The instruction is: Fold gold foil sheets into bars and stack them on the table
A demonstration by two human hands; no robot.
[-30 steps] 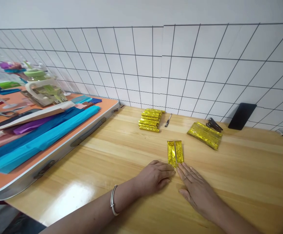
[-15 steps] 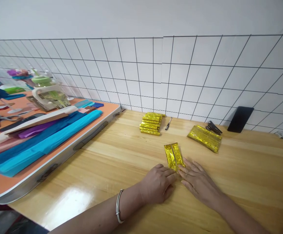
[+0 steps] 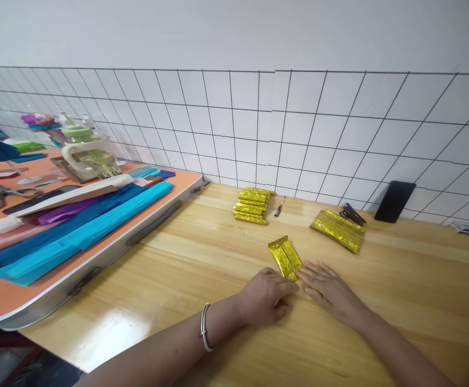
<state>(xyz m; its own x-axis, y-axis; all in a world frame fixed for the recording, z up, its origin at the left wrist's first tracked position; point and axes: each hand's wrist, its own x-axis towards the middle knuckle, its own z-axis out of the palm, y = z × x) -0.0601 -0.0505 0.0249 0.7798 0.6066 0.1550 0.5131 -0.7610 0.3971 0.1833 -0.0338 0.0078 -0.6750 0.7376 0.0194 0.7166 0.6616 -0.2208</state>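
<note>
A piece of gold foil (image 3: 285, 257), its long sides folded in to a narrow gap down the middle, lies tilted on the wooden table. At its near end is my left hand (image 3: 264, 295), palm down, index finger stretched out and the other fingers partly bent and hidden. My right hand (image 3: 331, 293) lies nearly flat with fingers extended, fingertips at the foil's near right corner. Neither hand grips it. Beyond the foil sit a row of narrow gold strips (image 3: 253, 206) and a utility knife (image 3: 280, 206). A flat stack of gold foil (image 3: 337, 231) rests further right.
A black clip (image 3: 352, 214) touches the stack's far side. A black phone (image 3: 395, 201) leans against the tiled wall. On the left, a raised orange-topped table (image 3: 137, 228) carries blue paper rolls (image 3: 93, 228), scissors (image 3: 2, 198) and a green-lidded bottle (image 3: 83, 148).
The foil piece has turned slightly, its far end swinging left. My right hand has drawn back a little from its right side, and the left index finger now reaches further right. The view has shifted slightly.
</note>
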